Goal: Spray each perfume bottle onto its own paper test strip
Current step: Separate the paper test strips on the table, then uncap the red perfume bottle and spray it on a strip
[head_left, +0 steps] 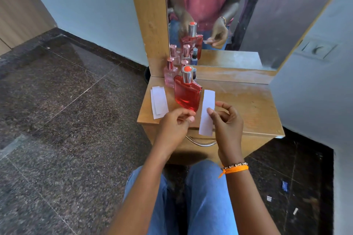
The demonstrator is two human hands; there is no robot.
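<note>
The right hand (226,118) pinches one white paper test strip (206,113) between thumb and fingertips, just right of the red perfume bottle (187,94). The left hand (174,123) grips that bottle's base, lifting it tilted over the wooden vanity top (248,105). No spraying looks done yet. Spare strips (159,104) lie left of the bottle; behind it stand pink bottles (170,75), apparently waiting.
</note>
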